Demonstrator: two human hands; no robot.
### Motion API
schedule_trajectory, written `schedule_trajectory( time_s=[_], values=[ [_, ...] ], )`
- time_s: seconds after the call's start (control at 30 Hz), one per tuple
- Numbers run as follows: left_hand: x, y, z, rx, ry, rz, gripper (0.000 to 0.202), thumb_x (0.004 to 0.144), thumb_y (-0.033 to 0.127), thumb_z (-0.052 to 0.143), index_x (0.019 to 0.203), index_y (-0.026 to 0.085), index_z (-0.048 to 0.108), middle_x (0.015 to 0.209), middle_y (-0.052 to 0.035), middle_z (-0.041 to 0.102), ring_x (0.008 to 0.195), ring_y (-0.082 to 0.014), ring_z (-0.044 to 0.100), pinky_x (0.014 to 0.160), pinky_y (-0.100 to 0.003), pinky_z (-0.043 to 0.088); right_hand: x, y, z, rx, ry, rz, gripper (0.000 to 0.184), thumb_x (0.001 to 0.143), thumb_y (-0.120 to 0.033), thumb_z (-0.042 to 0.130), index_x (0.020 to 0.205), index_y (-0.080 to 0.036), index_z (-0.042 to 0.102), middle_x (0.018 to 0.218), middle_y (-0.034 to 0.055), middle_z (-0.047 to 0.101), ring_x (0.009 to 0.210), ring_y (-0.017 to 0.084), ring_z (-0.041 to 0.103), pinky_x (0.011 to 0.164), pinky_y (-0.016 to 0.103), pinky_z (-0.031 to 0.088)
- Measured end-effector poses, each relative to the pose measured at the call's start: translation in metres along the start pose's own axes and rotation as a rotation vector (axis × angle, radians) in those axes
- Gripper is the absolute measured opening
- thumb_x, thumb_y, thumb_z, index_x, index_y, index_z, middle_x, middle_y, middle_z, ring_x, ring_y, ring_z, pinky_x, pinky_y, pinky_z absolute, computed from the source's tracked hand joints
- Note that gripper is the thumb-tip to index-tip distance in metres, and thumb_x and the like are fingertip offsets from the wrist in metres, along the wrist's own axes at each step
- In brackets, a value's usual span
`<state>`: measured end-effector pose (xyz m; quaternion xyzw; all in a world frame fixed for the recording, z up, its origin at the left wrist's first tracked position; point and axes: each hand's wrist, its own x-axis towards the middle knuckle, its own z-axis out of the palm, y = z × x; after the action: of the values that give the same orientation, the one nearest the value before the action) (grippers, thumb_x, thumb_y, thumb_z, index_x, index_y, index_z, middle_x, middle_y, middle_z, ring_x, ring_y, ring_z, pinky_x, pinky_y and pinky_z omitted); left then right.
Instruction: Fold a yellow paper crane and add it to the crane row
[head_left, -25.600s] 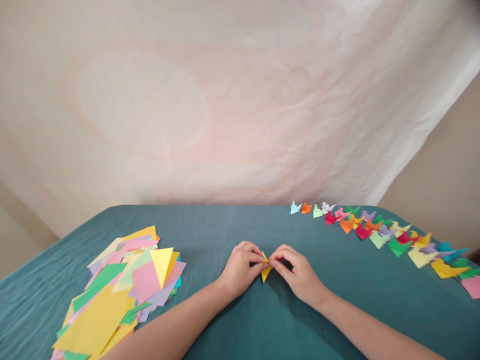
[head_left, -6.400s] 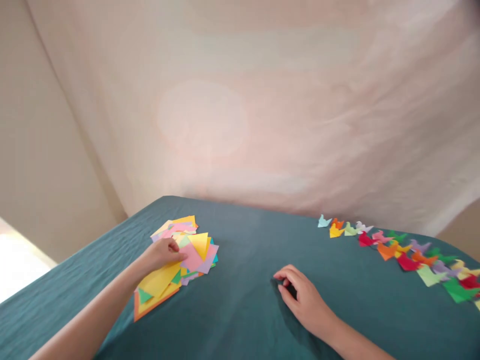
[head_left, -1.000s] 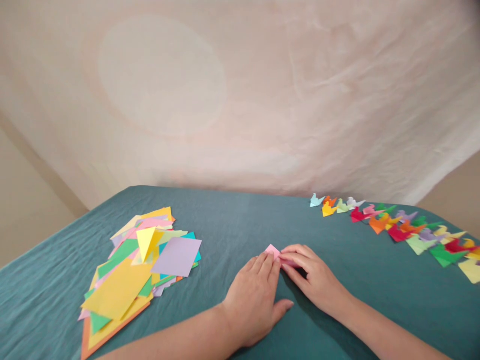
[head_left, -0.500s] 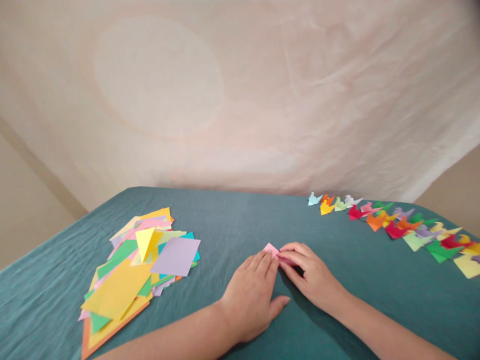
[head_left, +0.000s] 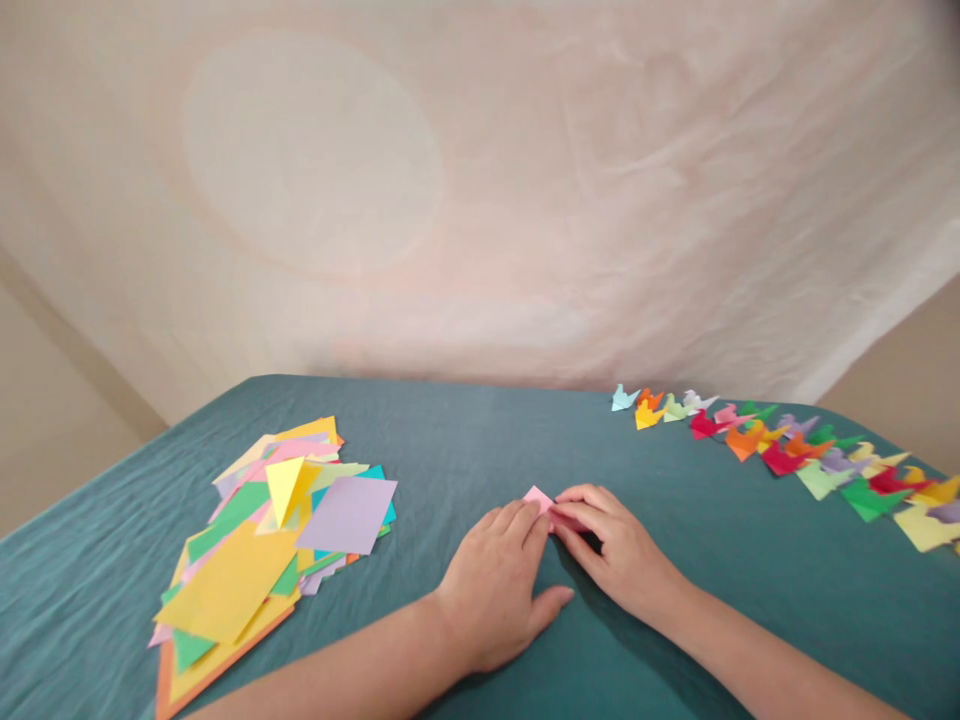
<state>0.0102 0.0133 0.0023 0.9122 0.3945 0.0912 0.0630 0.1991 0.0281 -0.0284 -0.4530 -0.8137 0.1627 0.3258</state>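
Note:
A small pink paper point(head_left: 539, 497) lies on the teal tablecloth point(head_left: 465, 450) in front of me; only its far corner shows past my fingers. My left hand point(head_left: 499, 585) lies flat on the paper, fingers stretched out and pressing it down. My right hand point(head_left: 611, 550) sits beside it on the right, fingers curled and pinched at the paper's right edge. The rest of the pink paper is hidden under both hands.
A loose pile of coloured paper squares point(head_left: 262, 540) lies at the left, a lilac sheet point(head_left: 349, 513) on top. A row of folded paper figures point(head_left: 780, 450) runs along the right side toward the table edge. A pale cloth backdrop point(head_left: 480, 200) hangs behind.
Both hands have stayed on the pink paper over the last second with almost no movement. Earlier, the left hand was at the paper pile and no pink sheet lay in front.

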Motion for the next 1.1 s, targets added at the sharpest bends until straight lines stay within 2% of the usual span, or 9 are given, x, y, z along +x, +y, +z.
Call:
schedule_trajectory(
  time_s=[0.33, 0.5, 0.67, 0.9, 1.1],
  values=[
    [0.001, -0.005, -0.003, -0.011, -0.012, 0.029, 0.059, 0.086, 0.053, 0.042, 0.131, 0.015, 0.038, 0.133, -0.0109, 0.043, 0.121, -0.0264, 0.04, 0.101, -0.04, 0.032, -0.001, -0.003, -0.002, -0.067, -0.009, -0.027, 0.017, 0.088, -0.016, 0.047, 0.097, -0.019, 0.061, 0.099, 0.007, 0.057, 0.089, 0.019, 0.054, 0.079, 0.034, 0.047],
    [0.003, -0.007, -0.008, 0.01, 0.009, 0.056, 0.051, 0.087, 0.052, 0.042, 0.125, 0.017, 0.043, 0.127, -0.0099, 0.048, 0.115, -0.0256, 0.044, 0.098, -0.041, 0.032, -0.001, -0.009, -0.016, -0.205, -0.041, -0.084, 0.024, 0.084, -0.012, 0.049, 0.105, -0.02, 0.06, 0.106, 0.0078, 0.057, 0.095, 0.021, 0.053, 0.083, 0.039, 0.046],
    [0.005, -0.008, -0.012, 0.02, 0.005, 0.076, 0.045, 0.086, 0.051, 0.045, 0.118, 0.018, 0.049, 0.117, -0.0082, 0.053, 0.109, -0.0251, 0.047, 0.096, -0.041, 0.031, -0.003, -0.017, -0.024, -0.264, -0.117, -0.155, 0.028, 0.084, -0.005, 0.045, 0.102, -0.019, 0.061, 0.101, 0.0056, 0.061, 0.098, 0.02, 0.051, 0.086, 0.038, 0.044],
    [0.005, -0.01, -0.011, 0.039, 0.0, 0.086, 0.046, 0.086, 0.051, 0.046, 0.119, 0.019, 0.048, 0.122, -0.0083, 0.049, 0.111, -0.0256, 0.044, 0.097, -0.042, 0.03, -0.011, -0.011, -0.016, -0.395, -0.163, -0.264, 0.027, 0.089, -0.015, 0.046, 0.115, -0.015, 0.056, 0.105, 0.0094, 0.059, 0.1, 0.023, 0.049, 0.085, 0.04, 0.044],
    [0.006, -0.011, -0.012, 0.083, -0.015, 0.12, 0.046, 0.087, 0.051, 0.045, 0.12, 0.019, 0.046, 0.124, -0.008, 0.048, 0.113, -0.0247, 0.044, 0.099, -0.041, 0.027, -0.013, -0.011, -0.017, -0.442, -0.191, -0.272, 0.034, 0.086, -0.017, 0.052, 0.12, -0.018, 0.053, 0.108, 0.0099, 0.057, 0.104, 0.023, 0.048, 0.089, 0.04, 0.042]
  ],
)
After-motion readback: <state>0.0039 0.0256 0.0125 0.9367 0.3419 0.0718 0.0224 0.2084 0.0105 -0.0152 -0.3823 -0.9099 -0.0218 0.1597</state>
